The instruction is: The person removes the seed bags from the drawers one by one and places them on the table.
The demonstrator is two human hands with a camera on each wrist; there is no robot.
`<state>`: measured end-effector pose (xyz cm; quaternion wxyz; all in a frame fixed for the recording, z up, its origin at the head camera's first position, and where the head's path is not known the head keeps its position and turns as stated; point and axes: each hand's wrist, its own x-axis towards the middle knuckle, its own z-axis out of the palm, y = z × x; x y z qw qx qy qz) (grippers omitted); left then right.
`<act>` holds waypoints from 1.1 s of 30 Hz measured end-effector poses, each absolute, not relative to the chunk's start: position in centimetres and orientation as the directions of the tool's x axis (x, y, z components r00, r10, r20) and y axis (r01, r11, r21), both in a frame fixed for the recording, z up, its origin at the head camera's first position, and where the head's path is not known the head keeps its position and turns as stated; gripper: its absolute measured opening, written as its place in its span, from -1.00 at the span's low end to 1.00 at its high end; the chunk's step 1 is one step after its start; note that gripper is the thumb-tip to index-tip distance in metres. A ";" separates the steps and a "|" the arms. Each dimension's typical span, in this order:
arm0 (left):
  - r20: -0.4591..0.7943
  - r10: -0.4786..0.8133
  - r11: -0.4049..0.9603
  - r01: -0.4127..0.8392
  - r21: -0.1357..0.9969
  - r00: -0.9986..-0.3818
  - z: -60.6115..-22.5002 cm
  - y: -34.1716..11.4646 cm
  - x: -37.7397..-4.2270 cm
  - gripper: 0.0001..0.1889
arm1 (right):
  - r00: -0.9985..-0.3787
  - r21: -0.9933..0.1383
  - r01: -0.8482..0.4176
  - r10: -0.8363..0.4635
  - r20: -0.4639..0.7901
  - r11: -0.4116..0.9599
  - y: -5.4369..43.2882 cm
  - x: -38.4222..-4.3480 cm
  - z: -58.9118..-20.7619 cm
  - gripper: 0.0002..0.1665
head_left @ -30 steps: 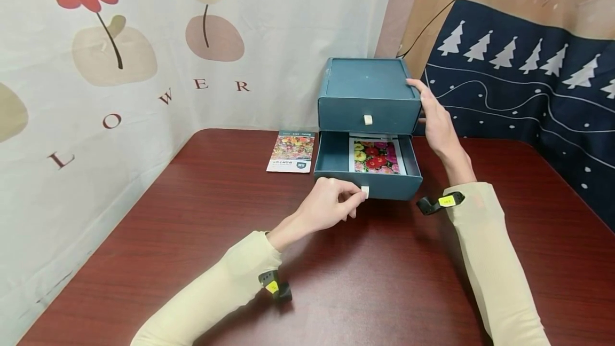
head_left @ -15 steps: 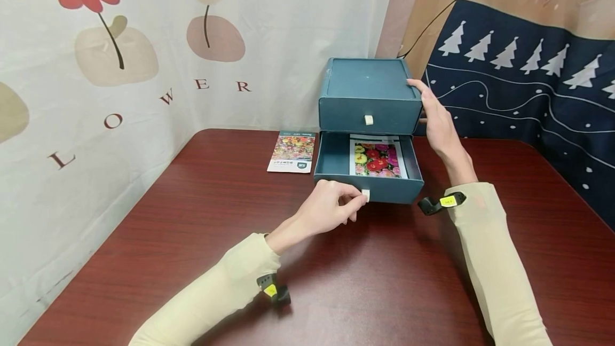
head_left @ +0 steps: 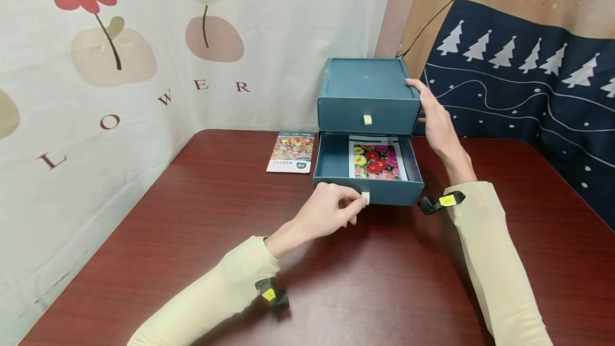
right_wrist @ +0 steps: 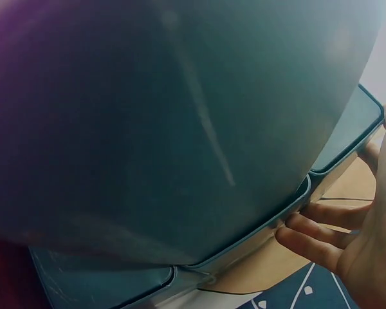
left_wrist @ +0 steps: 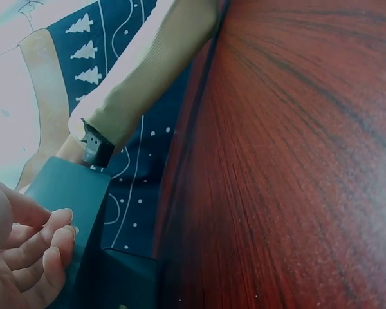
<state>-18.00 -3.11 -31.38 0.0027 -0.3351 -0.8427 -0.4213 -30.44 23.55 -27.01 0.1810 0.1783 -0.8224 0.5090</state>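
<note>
A blue-green two-drawer box [head_left: 367, 79] stands at the back of the table. Its lower drawer [head_left: 399, 194] is pulled out, and the upper drawer [head_left: 341, 113] is closed. In the head view my left hand [head_left: 326, 210] pinches the white pull tab [head_left: 365, 197] on the lower drawer's front. My right hand [head_left: 439, 130] rests against the box's right side, one fingertip at the top edge. In the right wrist view, the right hand's fingers [right_wrist: 318, 244] lie fairly straight along that side. A flower-printed packet [head_left: 377, 160] lies inside the lower drawer.
Left of the box, another flower-printed packet [head_left: 291, 152] lies on the dark red wooden table [head_left: 230, 191]. A white printed curtain [head_left: 288, 25] hangs behind and to the left. Dark blue cloth with white trees [head_left: 519, 84] hangs at the right.
The lower drawer has slid slightly farther out toward me, with my left hand moving along on its tab. The packet inside has come forward with it. My right hand stays against the box.
</note>
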 end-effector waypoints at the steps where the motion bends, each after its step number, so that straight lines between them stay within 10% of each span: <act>1: 0.288 0.564 0.415 0.567 0.711 -0.774 -31.4 -3.1 -18.0 -0.79 | -0.870 -0.771 -0.478 -0.109 0.480 0.420 23.5 -30.5 -27.0 -0.35; 33: 0.317 0.537 0.426 0.576 0.698 -0.782 -31.4 -3.1 -16.7 -0.70 | -0.876 -0.777 -0.469 -0.106 0.471 0.419 23.5 -30.5 -27.0 -0.35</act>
